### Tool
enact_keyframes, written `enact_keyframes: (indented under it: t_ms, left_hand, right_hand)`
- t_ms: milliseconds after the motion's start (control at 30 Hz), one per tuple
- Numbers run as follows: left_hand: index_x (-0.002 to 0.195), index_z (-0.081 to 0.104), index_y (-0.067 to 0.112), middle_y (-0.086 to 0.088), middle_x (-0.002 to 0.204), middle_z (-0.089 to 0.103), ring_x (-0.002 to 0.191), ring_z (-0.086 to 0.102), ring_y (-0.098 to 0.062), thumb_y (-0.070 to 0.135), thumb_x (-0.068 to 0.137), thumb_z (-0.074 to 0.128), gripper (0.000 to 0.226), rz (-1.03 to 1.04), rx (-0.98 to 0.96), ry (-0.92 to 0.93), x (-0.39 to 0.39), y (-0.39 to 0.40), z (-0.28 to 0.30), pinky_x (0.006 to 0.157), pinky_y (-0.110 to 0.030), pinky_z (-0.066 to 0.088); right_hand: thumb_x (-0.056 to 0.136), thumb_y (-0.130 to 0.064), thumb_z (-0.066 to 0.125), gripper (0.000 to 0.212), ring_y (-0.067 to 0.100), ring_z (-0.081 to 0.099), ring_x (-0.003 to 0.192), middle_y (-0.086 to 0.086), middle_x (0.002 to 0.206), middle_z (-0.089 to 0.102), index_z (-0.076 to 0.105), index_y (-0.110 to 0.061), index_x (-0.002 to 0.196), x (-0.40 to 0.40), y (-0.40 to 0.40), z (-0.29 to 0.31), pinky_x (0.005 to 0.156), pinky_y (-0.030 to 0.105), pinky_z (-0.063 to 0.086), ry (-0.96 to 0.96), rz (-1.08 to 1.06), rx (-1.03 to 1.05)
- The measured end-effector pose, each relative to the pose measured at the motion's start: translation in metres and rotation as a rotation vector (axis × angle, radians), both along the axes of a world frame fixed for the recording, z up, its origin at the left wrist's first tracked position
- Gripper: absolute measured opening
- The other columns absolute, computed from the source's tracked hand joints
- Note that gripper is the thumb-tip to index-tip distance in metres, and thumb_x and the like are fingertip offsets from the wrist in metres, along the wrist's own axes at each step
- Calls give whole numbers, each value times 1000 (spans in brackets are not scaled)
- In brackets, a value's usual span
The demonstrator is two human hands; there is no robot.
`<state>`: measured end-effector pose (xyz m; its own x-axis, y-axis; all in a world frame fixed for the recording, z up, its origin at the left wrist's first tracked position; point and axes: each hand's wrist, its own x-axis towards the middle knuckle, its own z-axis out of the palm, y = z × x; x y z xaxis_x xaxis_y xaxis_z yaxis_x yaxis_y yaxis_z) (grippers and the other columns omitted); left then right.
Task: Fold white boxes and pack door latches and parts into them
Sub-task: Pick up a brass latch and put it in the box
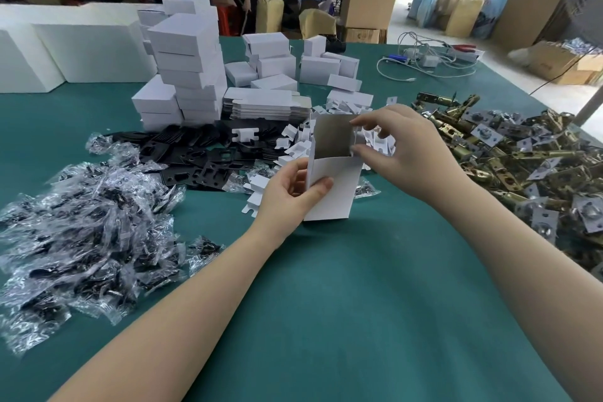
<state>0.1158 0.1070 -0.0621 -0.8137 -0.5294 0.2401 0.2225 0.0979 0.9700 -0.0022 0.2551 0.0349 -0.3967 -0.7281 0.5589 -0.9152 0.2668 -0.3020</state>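
Note:
A white box (336,186) stands upright on the green table (326,303), its top open and its grey inside showing. My left hand (287,196) grips its lower left side, thumb across the front. My right hand (408,153) pinches the flaps at the box's upper right edge. Brass door latches (509,153) lie heaped to the right. Black plates (202,157) and small white card inserts (293,143) lie behind the box. Clear bags of parts (88,228) are piled at the left.
Stacks of folded white boxes (189,65) and flat box blanks (264,104) stand at the back centre. White foam blocks (65,49) line the far left. Cables and pliers (434,55) lie at the far right. People work at benches beyond the table.

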Motion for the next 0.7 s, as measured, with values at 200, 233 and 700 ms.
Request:
enact_keyframes:
  t_ms: [200, 233, 700]
  left_hand:
    - [101, 66, 36, 6, 95, 73, 91, 67, -16, 30, 79, 73, 24, -13, 19, 9, 0, 0, -1, 85, -41, 56]
    - [102, 66, 35, 7, 95, 73, 90, 67, -15, 30, 79, 73, 25, -10, 19, 9, 0, 0, -1, 84, -38, 56]
    - [98, 71, 27, 4, 91, 75, 85, 68, -10, 15, 68, 84, 34, -76, 141, 56, -1, -6, -3, 76, -22, 54]
  right_hand:
    - [86, -21, 72, 29, 18, 55, 94, 0, 104, 65, 68, -16, 114, 4, -2, 7, 84, 38, 47, 62, -32, 73]
    - [86, -22, 72, 28, 17, 55, 93, 0, 103, 66, 69, -16, 113, 5, -3, 7, 83, 38, 47, 80, -41, 70]
    - [87, -21, 70, 24, 11, 49, 88, -6, 97, 60, 69, -20, 111, 10, -2, 16, 80, 41, 50, 38, -24, 158]
